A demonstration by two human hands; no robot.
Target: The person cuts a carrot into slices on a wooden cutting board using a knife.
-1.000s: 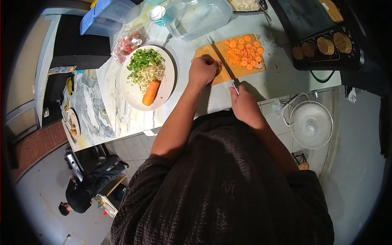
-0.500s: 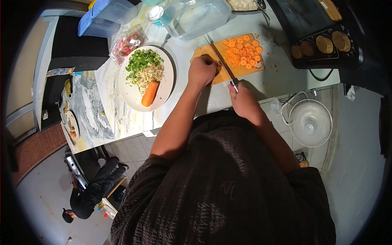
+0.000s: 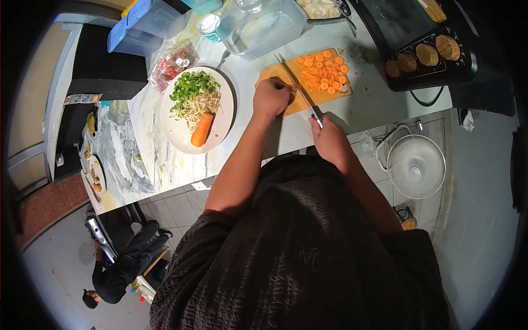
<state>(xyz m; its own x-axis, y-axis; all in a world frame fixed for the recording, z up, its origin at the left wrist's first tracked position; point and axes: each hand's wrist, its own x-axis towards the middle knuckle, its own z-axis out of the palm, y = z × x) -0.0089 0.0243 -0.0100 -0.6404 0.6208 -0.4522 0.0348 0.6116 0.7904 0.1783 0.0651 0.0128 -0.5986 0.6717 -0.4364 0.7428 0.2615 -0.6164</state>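
My right hand is closed round the handle of a knife, whose long blade slants across the orange cutting board. Just left of the blade, my left hand presses on the board with curled fingers. A bit of carrot, mostly hidden, seems to be under those fingertips. Right of the knife lie carrot slices and thin carrot strips. A white plate to the left holds chopped greens, bean sprouts and a thick carrot piece.
Behind the board stand a clear plastic container and a white-and-teal tub. A plastic bag lies by the plate. An oven with wooden knobs is at right. A fan stands below. Another person is at lower left.
The view has shifted slightly. The knife handle and my right hand sit a little farther from my left hand. Both hands keep their hold.
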